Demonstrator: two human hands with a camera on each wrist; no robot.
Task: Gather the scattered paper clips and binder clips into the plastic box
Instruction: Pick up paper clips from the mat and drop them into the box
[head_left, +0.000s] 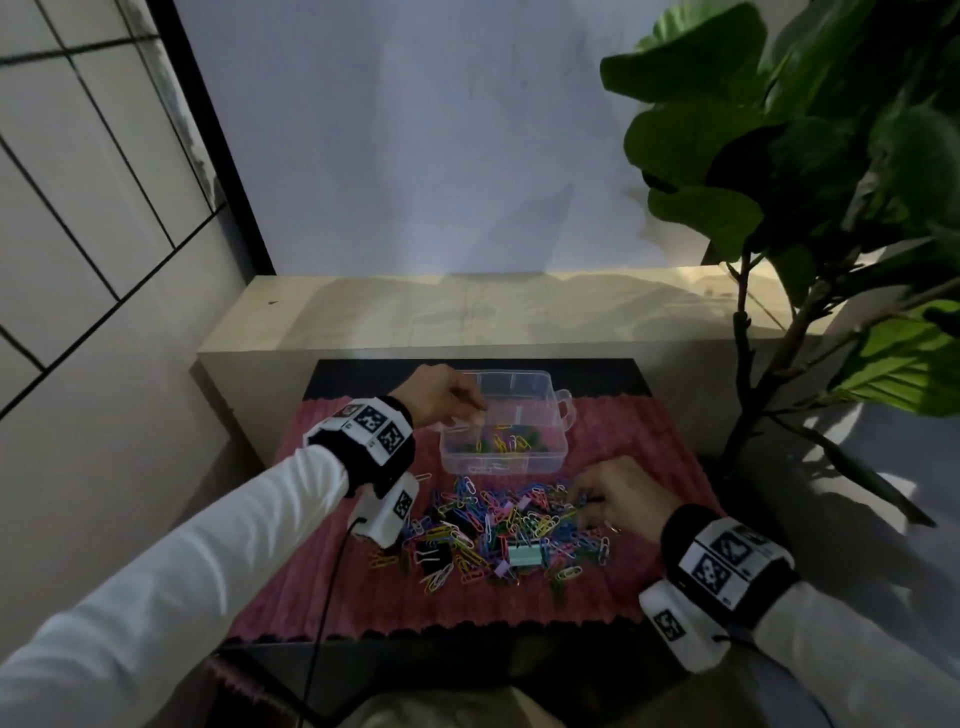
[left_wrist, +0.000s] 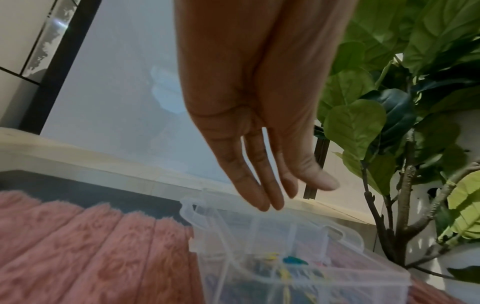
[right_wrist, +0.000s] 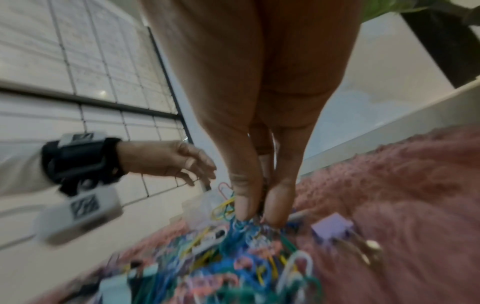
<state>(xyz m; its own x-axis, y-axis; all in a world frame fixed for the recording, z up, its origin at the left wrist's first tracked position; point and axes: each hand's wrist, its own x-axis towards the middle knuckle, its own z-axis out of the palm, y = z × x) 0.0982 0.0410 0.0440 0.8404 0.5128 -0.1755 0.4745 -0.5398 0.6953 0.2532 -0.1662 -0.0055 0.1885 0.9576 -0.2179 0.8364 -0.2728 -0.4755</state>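
A clear plastic box (head_left: 540, 462) stands open at the back of the pink mat, with several coloured clips inside (left_wrist: 293, 260). My left hand (head_left: 470, 402) hovers over the box's left rim with straight, relaxed fingers (left_wrist: 262, 197) and holds nothing. In front of the box lies a pile of coloured paper clips (head_left: 498, 530), mixed with binder clips, among them a mint one (head_left: 524, 556) and a black one (head_left: 431, 558). My right hand (head_left: 582, 501) reaches into the pile's right edge; thumb and fingertips (right_wrist: 244, 209) pinch paper clips there. A lilac binder clip (right_wrist: 332, 228) lies just right of them.
The ribbed pink mat (head_left: 649, 571) covers a dark table. Behind it runs a pale ledge (head_left: 467, 312) against the wall. A large leafy plant (head_left: 779, 156) stands to the right, its stem close to the mat's right side. A cable hangs from my left wrist camera (head_left: 332, 571).
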